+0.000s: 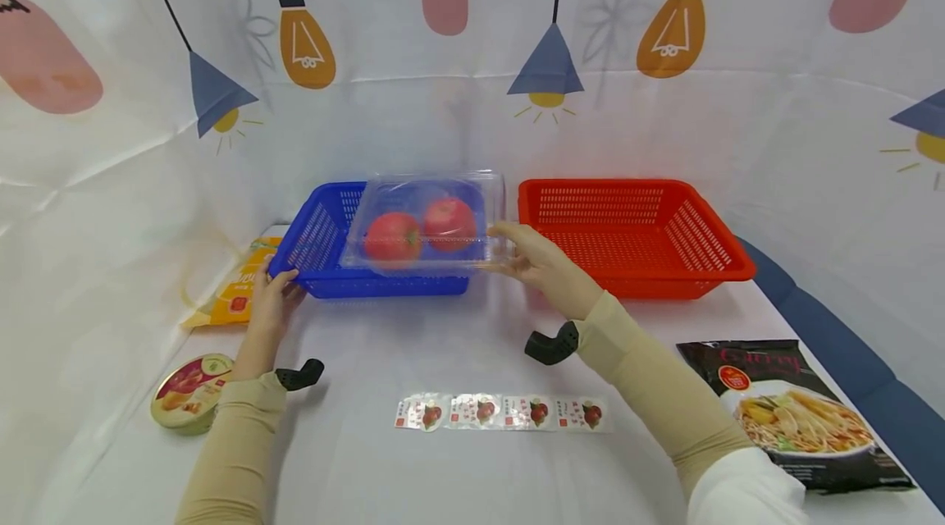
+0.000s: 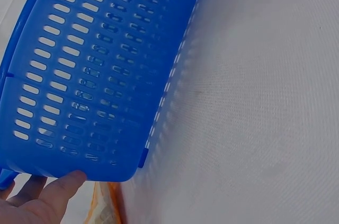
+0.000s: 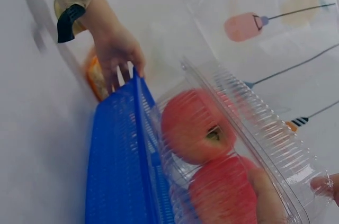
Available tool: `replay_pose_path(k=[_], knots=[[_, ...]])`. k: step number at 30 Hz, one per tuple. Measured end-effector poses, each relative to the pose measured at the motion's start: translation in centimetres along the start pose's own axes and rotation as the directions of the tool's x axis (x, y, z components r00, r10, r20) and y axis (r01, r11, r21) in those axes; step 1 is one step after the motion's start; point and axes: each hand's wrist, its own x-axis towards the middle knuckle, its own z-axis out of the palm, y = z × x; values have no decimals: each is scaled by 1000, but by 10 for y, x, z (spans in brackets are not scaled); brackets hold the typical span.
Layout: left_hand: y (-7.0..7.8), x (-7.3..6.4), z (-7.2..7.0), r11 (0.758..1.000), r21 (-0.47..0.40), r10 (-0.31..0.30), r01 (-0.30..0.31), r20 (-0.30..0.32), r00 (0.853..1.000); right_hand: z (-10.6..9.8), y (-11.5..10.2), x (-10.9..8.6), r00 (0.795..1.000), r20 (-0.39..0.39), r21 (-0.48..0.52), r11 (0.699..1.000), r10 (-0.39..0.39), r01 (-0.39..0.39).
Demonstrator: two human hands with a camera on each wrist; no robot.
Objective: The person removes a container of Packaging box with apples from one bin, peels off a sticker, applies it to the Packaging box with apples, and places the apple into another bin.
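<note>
My right hand (image 1: 542, 267) pinches the right edge of a clear plastic clamshell box (image 1: 369, 264). Inside the box are two red apples, the left apple (image 1: 393, 238) and the right apple (image 1: 449, 223). The box is held above the blue basket (image 1: 391, 287), tilted in the right wrist view. At the basket's left end, my left hand (image 1: 273, 303) grips the rim; in the left wrist view its fingers (image 2: 66, 187) lie against the basket's lower corner. Part of the blue basket's inside is behind the box.
A red basket (image 1: 613, 287) stands right of the blue one. On the left are a yellow snack bag (image 1: 238, 295) and a round lidded tub (image 1: 190, 394). Apple stickers (image 1: 502, 413) lie in front, and a black noodle packet (image 1: 805, 418) is at the right.
</note>
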Motion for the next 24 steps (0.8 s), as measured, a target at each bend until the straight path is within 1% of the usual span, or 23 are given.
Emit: replay_pose_path(k=[1,2,4,6,8,11,16,24], knots=[[0,0,0,1000,-2,-1,1,2,1000,4,-3,1,992,-101,130,990,76,-62],[0,0,-1,1000,0,-1,1,4,1000,5,-4,2,979,-158,188,977,128,-97],[-1,0,-2,1000,9,-1,1,8,1000,3,-5,1,964,-209,188,974,166,-127],[-1,1,-2,1000,12,-5,5,14,1000,1,-4,-2,954,-236,197,971,183,-138],[-2,1,-3,1000,16,-5,5,14,1000,-3,-3,-6,952,-244,207,969,187,-138],[-2,2,-4,1000,11,-7,7,7,1000,-9,0,-12,956,-235,221,967,178,-126],[-2,3,-3,1000,-1,-11,11,14,1000,-20,4,-27,961,-224,232,966,162,-109],[-3,5,-4,1000,-11,-4,4,18,1000,-39,10,-50,984,-146,185,980,106,-78]])
